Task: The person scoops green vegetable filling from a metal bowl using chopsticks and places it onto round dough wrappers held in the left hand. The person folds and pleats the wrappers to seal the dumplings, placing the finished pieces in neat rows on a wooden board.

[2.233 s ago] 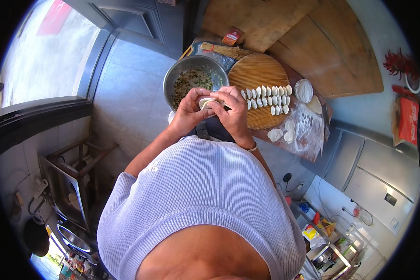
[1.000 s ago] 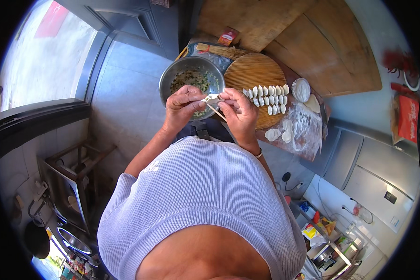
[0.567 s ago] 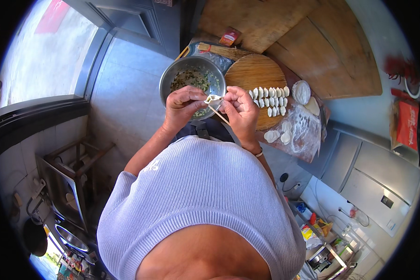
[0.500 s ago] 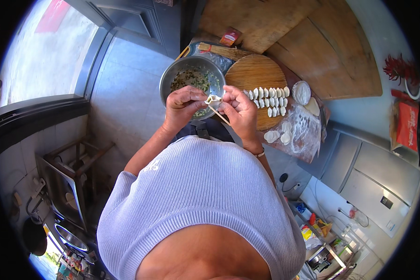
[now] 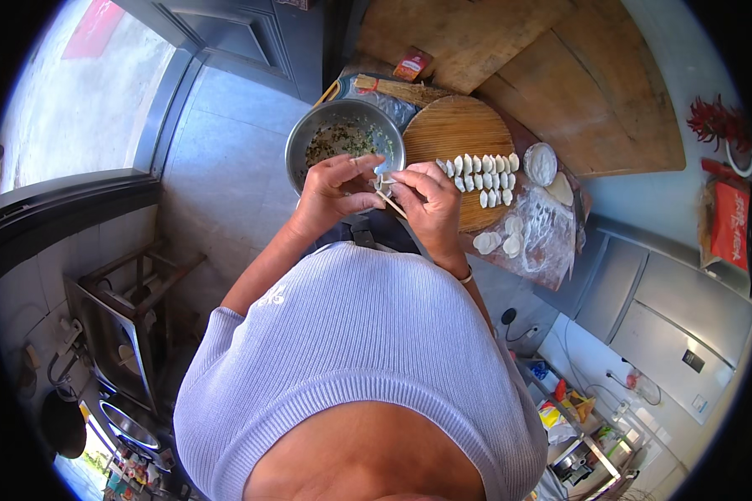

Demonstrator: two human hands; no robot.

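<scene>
My right hand (image 5: 430, 196) pinches a small, pale dumpling (image 5: 382, 185) between thumb and fingers, over the near rim of the metal bowl. A thin pale stick (image 5: 390, 204), perhaps a chopstick, also sits in that hand and slants below the dumpling. My left hand (image 5: 330, 188) is just left of the dumpling, thumb and forefinger spread apart, apparently not gripping it. Chopped green and brown filling lies in the metal bowl (image 5: 294, 159). Rows of finished dumplings (image 5: 477, 173) stand on the round wooden board (image 5: 451, 125) at the right.
Loose round wrappers (image 5: 512, 245) and crumpled clear plastic (image 5: 547, 238) lie right of my right hand. Farther right is a small bowl of white powder (image 5: 541, 164). A bundle of straw (image 5: 393, 88) rests behind the metal bowl. A wooden stool (image 5: 154, 280) stands at the left.
My left fingers have come away from the dumpling and spread apart. My right hand keeps its pinch and has turned slightly inward. The rows on the board look the same.
</scene>
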